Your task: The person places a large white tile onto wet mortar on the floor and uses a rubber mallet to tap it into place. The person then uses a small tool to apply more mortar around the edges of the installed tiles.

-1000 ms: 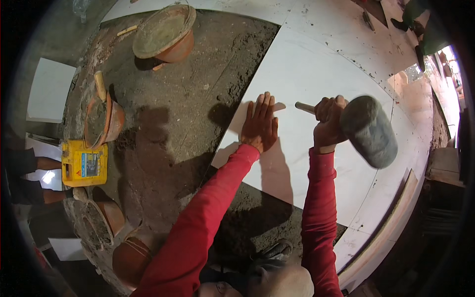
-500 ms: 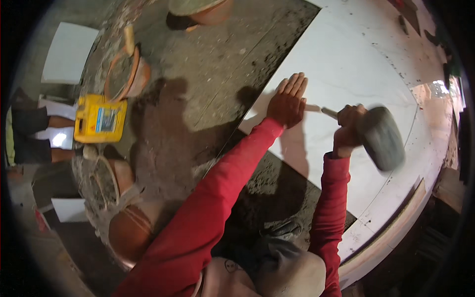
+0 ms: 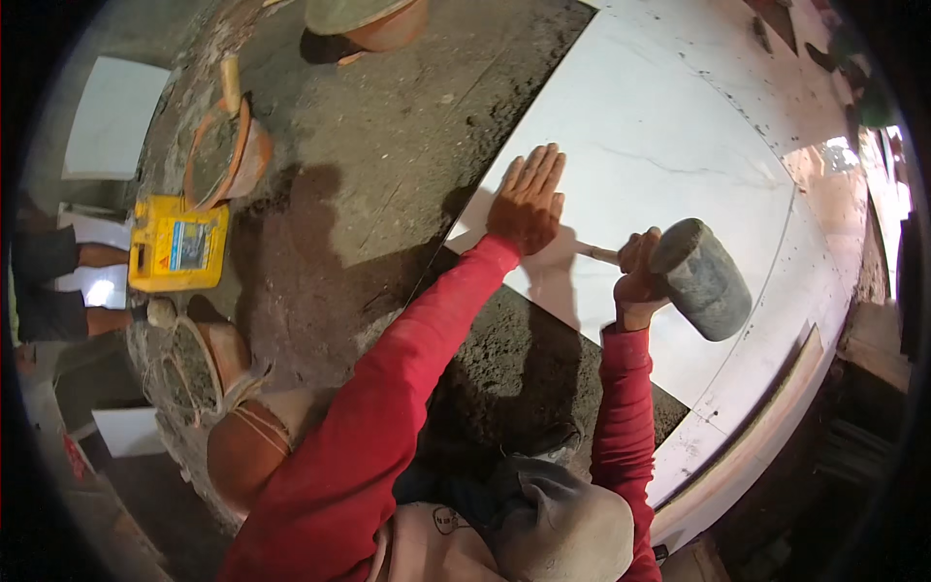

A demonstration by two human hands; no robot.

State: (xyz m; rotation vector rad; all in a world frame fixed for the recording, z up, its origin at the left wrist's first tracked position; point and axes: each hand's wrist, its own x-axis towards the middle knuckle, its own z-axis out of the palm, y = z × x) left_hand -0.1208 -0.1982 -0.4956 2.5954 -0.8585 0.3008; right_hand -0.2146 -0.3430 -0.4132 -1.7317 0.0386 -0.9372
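My left hand (image 3: 527,204) lies flat on a large white marbled floor tile (image 3: 669,136), close to its left edge, with the fingers stretched out. In my right hand (image 3: 638,274) is a mallet (image 3: 703,281) with a thick dark grey head. My fingers wrap its handle close to the head, and the handle's end points toward my left hand. The head is held over the tile's right part; whether it touches the surface I cannot tell. Dark, crumbly mortar (image 3: 543,359) borders the tile's near edge.
Left of me stand a yellow jerrycan (image 3: 179,242) and mortar buckets (image 3: 254,160) (image 3: 225,349), with another bucket (image 3: 393,24) farther off. A person's legs (image 3: 48,281) show at far left. Loose white tiles (image 3: 112,116) lie there. A long strip (image 3: 747,436) runs along the right.
The whole view has shifted, moving most things leftward in it. The mallet head, blurred before, is now sharp and tilted differently. My left hand stays flat on the tile.
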